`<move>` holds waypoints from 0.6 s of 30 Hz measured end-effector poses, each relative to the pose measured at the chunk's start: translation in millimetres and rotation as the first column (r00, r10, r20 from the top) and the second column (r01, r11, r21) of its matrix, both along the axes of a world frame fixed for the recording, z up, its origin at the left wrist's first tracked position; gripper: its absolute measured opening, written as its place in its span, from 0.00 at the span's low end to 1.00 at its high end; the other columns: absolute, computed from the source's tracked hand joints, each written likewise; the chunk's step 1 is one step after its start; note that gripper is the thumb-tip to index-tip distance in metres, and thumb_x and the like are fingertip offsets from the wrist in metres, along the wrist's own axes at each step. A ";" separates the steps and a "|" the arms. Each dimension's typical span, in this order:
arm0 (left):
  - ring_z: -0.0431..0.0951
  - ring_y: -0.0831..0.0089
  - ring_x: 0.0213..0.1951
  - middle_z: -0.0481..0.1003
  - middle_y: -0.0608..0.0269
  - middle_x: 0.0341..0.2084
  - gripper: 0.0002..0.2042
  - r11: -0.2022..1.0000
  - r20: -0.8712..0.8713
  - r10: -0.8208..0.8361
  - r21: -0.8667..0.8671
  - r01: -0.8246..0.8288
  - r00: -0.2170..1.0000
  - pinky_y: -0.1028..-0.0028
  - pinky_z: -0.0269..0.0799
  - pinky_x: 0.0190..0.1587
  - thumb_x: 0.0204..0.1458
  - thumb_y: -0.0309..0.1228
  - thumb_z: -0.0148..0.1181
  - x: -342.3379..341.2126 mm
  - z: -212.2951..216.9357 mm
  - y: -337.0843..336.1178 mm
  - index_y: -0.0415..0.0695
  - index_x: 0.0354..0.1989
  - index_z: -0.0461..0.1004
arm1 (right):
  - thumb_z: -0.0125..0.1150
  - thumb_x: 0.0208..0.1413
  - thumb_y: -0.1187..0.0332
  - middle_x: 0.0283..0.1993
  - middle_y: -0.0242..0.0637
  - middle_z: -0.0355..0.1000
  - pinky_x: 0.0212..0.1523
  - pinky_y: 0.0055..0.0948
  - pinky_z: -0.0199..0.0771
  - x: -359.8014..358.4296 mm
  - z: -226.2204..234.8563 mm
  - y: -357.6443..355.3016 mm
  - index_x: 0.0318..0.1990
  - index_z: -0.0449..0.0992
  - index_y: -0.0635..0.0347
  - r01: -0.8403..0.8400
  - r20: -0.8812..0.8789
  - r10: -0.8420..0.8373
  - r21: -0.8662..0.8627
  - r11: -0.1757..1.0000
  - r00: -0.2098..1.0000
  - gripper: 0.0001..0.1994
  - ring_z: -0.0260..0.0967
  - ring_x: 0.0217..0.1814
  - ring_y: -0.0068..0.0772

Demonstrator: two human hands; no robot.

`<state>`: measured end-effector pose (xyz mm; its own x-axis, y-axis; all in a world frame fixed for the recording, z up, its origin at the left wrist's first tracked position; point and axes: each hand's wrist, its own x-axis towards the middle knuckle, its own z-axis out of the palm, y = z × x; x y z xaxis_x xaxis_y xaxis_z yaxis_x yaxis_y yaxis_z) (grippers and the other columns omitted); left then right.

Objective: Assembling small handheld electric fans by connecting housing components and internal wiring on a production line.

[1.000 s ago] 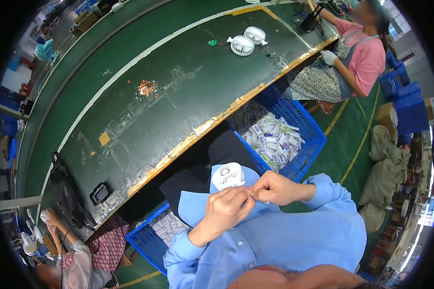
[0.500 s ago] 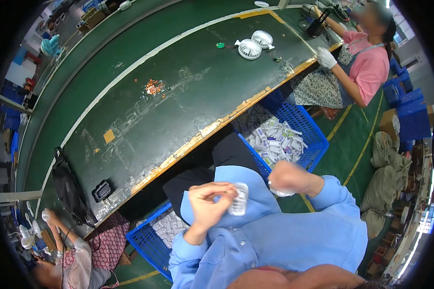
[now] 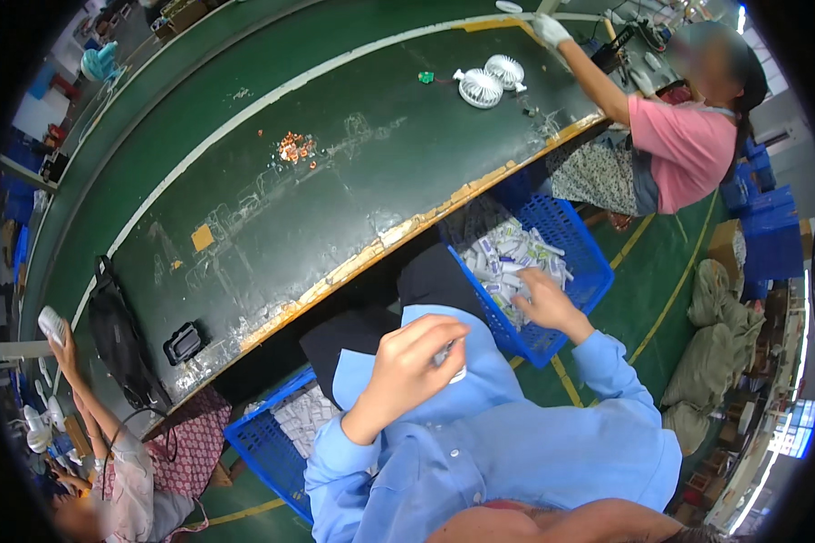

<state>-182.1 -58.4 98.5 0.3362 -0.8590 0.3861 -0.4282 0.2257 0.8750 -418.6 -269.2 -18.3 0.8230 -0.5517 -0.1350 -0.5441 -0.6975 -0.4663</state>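
Note:
My left hand (image 3: 412,373) is closed in a pinch in front of my blue shirt. It holds a small white slotted plastic piece (image 3: 460,374), mostly hidden behind the fingers. My right hand (image 3: 550,300) is over the right blue basket (image 3: 596,282), its thumb and fingers apart and pointing down at the heap. Many small white plastic parts (image 3: 503,244), some with purple or green marks, fill that basket. Whether the fingertips touch one of them is hard to tell.
The dark green table (image 3: 335,199) bears two white handheld fans (image 3: 480,88), a heap of copper-coloured bits (image 3: 294,147), a black bag (image 3: 122,335) and a black tray (image 3: 185,343). Another blue basket (image 3: 267,462) stands at my left. Co-workers sit at far right and lower left.
My right hand has moved from beside my lap, where it held a white piece, forward to the right basket. My left hand has turned, hiding most of its piece. Both co-workers' arms have moved.

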 end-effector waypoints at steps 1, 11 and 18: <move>0.82 0.63 0.32 0.79 0.57 0.31 0.08 1.000 0.125 -0.025 0.001 0.025 0.992 0.71 0.79 0.35 0.42 0.19 0.64 -2.9 -3.5 -1.8 0.39 0.33 0.78 | 0.63 0.50 0.68 0.50 0.51 0.72 0.55 0.44 0.70 21.7 22.6 21.4 0.46 0.74 0.67 -0.146 0.119 0.136 0.077 0.986 0.984 0.17 0.70 0.52 0.53; 0.76 0.69 0.32 0.70 0.64 0.27 0.08 0.995 0.534 -0.098 0.045 0.088 0.840 0.72 0.75 0.32 0.41 0.26 0.63 -7.9 -0.4 -16.3 0.44 0.28 0.70 | 0.62 0.43 0.70 0.49 0.40 0.73 0.57 0.42 0.68 82.1 102.6 64.9 0.44 0.76 0.64 -0.437 0.362 0.471 -0.176 0.882 0.804 0.18 0.69 0.54 0.42; 0.80 0.65 0.31 0.78 0.62 0.30 0.09 1.000 0.464 0.022 -0.022 -0.013 0.886 0.71 0.78 0.32 0.39 0.20 0.65 2.7 17.4 -14.2 0.41 0.31 0.76 | 0.69 0.41 0.63 0.65 0.50 0.64 0.66 0.47 0.62 93.5 92.5 72.7 0.60 0.67 0.65 -0.359 0.415 0.334 -0.018 0.933 0.846 0.35 0.60 0.68 0.54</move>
<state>-179.5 -72.6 116.0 0.1296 -0.8461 0.5170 -0.7882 0.2284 0.5715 -325.1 -196.5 74.2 0.9476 -0.2224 0.2292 -0.0266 -0.7702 -0.6373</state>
